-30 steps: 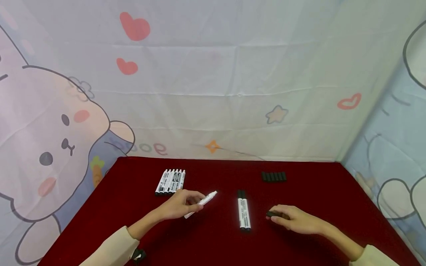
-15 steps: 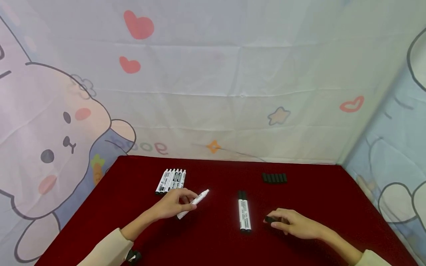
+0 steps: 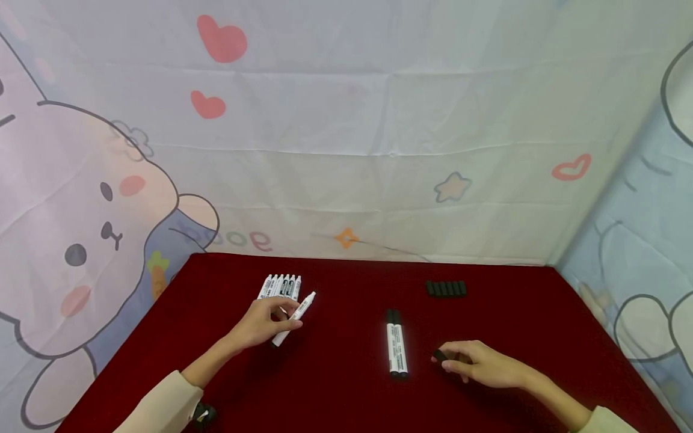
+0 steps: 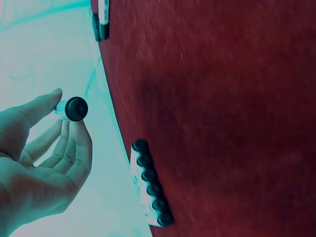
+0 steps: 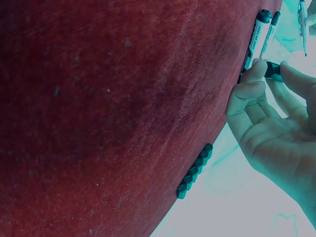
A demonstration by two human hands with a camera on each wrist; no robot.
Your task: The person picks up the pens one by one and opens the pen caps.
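Note:
In the head view my left hand (image 3: 261,323) pinches an uncapped white marker (image 3: 294,319) between thumb and fingers, its white tip pointing up and to the right. The marker's black end (image 4: 76,109) faces the left wrist camera. Just behind that hand lies a row of several uncapped markers (image 3: 283,286), partly hidden by the fingers. My right hand (image 3: 483,363) pinches a small black marker cap (image 5: 274,71) between thumb and fingertips. To its left, two capped markers (image 3: 397,349) lie side by side on the red cloth, black caps pointing away.
Several black caps (image 3: 446,288) stand in a tight row at the back right of the red cloth-covered table (image 3: 346,397). A printed fabric curtain (image 3: 346,150) rises behind the table's far edge. A dark object (image 3: 203,415) shows beside the left sleeve.
My left hand has moved left with the marker, toward the row of uncapped markers, and the marker has turned steeper. The right hand stays nearly in place with the cap.

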